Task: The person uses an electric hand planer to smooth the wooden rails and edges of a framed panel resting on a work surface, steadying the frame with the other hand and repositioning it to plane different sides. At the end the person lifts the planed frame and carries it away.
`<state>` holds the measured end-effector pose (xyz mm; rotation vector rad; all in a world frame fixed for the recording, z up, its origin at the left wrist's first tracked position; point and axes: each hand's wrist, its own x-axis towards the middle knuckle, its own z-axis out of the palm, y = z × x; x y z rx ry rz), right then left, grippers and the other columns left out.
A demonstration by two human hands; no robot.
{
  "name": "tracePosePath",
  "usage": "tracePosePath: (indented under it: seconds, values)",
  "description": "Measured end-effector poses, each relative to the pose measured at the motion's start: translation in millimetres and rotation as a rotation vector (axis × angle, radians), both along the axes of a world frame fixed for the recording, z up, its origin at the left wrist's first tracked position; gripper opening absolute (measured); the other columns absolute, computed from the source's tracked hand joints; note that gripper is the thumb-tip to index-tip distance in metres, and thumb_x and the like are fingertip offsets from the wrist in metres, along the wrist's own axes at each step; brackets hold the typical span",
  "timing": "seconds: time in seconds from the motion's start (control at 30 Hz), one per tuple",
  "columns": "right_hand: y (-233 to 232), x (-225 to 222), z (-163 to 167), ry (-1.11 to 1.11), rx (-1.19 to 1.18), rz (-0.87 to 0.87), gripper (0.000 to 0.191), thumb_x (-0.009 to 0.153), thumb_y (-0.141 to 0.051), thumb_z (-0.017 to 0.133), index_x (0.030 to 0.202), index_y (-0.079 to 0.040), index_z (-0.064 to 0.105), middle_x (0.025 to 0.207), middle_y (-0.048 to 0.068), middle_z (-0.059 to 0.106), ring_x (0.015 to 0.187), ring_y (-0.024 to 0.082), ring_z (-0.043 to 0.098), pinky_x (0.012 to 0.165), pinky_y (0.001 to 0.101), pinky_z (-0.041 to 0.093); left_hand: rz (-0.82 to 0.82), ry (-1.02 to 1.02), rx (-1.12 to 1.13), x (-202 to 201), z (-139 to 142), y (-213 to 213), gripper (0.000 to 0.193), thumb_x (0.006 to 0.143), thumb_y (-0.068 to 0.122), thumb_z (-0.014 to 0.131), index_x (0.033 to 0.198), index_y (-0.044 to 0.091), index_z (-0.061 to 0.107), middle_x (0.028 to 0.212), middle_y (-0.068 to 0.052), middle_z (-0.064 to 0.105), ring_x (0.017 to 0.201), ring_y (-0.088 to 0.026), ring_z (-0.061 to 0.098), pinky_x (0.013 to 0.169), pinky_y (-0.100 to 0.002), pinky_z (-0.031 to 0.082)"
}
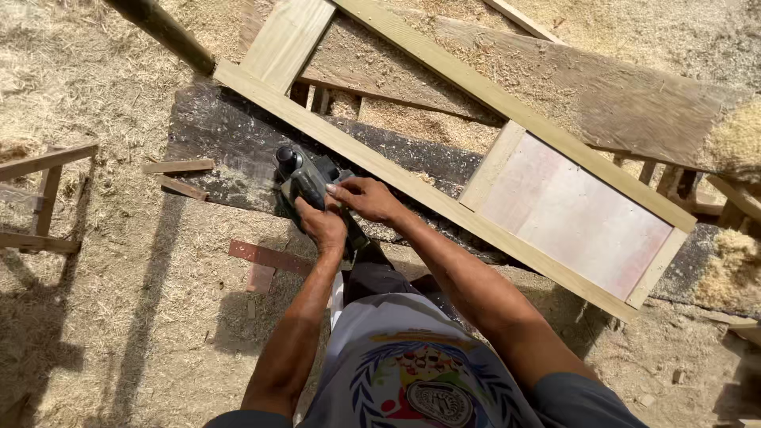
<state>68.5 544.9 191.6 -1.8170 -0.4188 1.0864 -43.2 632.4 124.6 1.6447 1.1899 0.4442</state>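
My left hand (322, 225) grips the rear handle of a dark electric hand planer (304, 176) that stands on a dark, worn workbench board (230, 143). My right hand (366, 198) lies on the planer's body, fingers spread over its top, right beside the near edge of a pale wooden frame (412, 178). The frame runs diagonally from upper left to lower right and holds a pinkish flat panel (575, 215) in its lower right bay.
Sawdust and shavings (95, 87) cover the ground. Small wood offcuts (178, 166) lie left of the bench, and a reddish strip (265, 257) lies below it. A rough plank (602, 95) crosses behind the frame. A wooden stand (43, 198) is at the left.
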Motion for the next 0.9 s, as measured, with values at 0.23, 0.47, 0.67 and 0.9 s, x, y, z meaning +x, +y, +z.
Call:
tracePosePath:
  seconds: [0.23,0.47,0.67,0.9]
  values:
    - [-186.5,-50.6,24.1,0.099,-0.092,-0.372,0.055,0.081,-0.051,0.08,0.112,-0.006,0.074,0.098,0.008,0.076,0.086,0.017,0.072,0.076,0.0314,0.057,-0.64,-0.219,0.082,-38.5,67.2,-199.0,0.052,0.092,0.014,0.065,0.137,-0.005,0.047,0.12,-0.026,0.061,0.113,-0.042,0.064,0.095,-0.048,0.052]
    - [-407.8,-127.1,18.8,0.04,0.389,-1.236,0.022,0.088,-0.022,0.07,0.087,-0.001,0.067,0.077,0.005,0.067,0.072,0.018,0.072,0.064,0.0326,0.058,-1.369,-0.275,0.124,-45.2,98.6,-369.7,0.044,0.09,0.013,0.063,0.131,0.001,0.056,0.107,-0.026,0.067,0.098,-0.047,0.067,0.084,-0.051,0.054]
    - [-552.4,-201.4,33.1,-0.29,-0.032,-1.392,0.024,0.091,-0.023,0.071,0.088,0.0,0.065,0.072,0.006,0.066,0.059,0.016,0.064,0.055,0.0338,0.052,-1.661,-0.343,0.328,-61.2,88.9,-478.3,0.026,0.096,0.016,0.069,0.12,0.009,0.063,0.102,-0.019,0.07,0.091,-0.04,0.069,0.078,-0.049,0.056]
    - [-656.7,-254.8,39.0,-0.004,-0.284,-1.613,0.029,0.087,-0.026,0.075,0.083,-0.001,0.062,0.066,0.009,0.062,0.049,0.015,0.059,0.044,0.0344,0.047,-1.875,-0.095,0.627,-13.4,6.5,-531.5,0.069,0.082,0.029,0.08,0.139,0.003,0.05,0.138,-0.027,0.05,0.123,-0.046,0.053,0.097,-0.057,0.048]
